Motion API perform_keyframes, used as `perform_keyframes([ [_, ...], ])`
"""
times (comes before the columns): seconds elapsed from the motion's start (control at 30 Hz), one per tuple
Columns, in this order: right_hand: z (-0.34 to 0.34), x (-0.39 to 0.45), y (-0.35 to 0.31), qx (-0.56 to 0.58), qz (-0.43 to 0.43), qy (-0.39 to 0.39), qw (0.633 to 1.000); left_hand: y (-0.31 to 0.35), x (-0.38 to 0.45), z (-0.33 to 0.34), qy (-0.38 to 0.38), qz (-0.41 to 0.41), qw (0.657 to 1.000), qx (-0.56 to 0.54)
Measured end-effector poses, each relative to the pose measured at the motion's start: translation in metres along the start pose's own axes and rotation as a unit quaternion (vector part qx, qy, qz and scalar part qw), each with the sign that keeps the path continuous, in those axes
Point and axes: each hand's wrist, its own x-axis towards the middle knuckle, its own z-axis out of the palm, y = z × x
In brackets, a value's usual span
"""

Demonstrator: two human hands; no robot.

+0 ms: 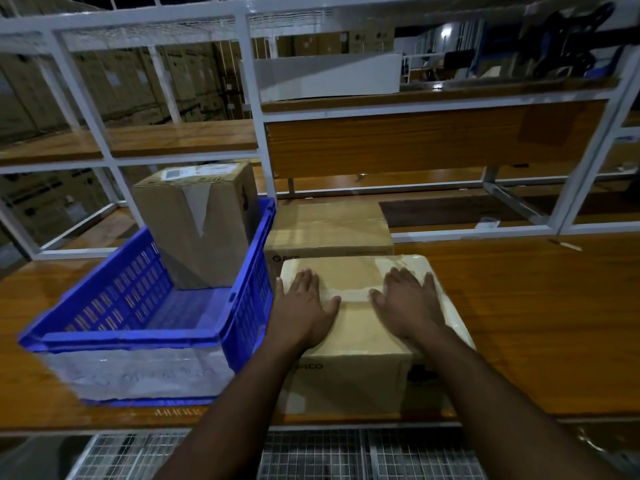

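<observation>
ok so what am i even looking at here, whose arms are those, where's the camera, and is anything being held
There is no machine here. This is one picture from a camera worn on a person's head, looking forward and down, so the two arms are that person's own. The left hand and right hand lie flat, fingers straight, on top of a taped cardboard box on a wooden table. They rest on it without gripping, so nothing is held. Behind it sits a second box. To the left stands a blue crate with another cardboard box inside. Behind all this rise white shelf frames.
</observation>
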Motion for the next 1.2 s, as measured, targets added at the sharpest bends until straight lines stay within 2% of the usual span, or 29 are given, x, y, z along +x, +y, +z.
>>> perform_keyframes([
  [0.13,-0.001,0.001,0.005,0.017,-0.010,0.019,1.000,-0.002,0.003,0.001,0.025,-0.003,0.999,-0.027],
  [0.23,-0.005,0.000,0.011,0.007,0.095,0.063,0.994,-0.006,0.002,0.000,0.085,-0.076,0.989,-0.096],
  [0.3,-0.013,-0.002,0.012,0.028,0.179,0.064,0.981,-0.010,0.002,-0.002,0.087,-0.142,0.973,-0.159],
  [0.37,-0.017,-0.005,0.009,0.053,0.198,0.062,0.977,-0.012,0.004,-0.002,0.075,-0.185,0.960,-0.194],
  [0.43,-0.018,-0.008,0.008,0.063,0.190,0.071,0.977,-0.012,0.002,-0.003,0.076,-0.199,0.960,-0.184],
  [0.57,-0.018,-0.019,0.010,0.070,0.181,0.109,0.975,-0.011,-0.009,-0.003,0.124,-0.180,0.957,-0.191],
  [0.7,-0.013,-0.037,0.012,0.086,0.158,0.179,0.967,-0.009,-0.033,-0.003,0.197,-0.157,0.941,-0.227],
  [1.0,-0.038,-0.055,0.002,0.200,0.137,0.296,0.924,0.003,-0.059,-0.019,0.363,-0.116,0.866,-0.323],
  [1.13,-0.035,-0.064,0.005,0.241,0.148,0.289,0.915,-0.002,-0.066,-0.010,0.357,-0.148,0.834,-0.393],
  [1.2,-0.032,-0.064,0.008,0.229,0.162,0.283,0.917,-0.003,-0.071,-0.007,0.357,-0.151,0.836,-0.389],
])
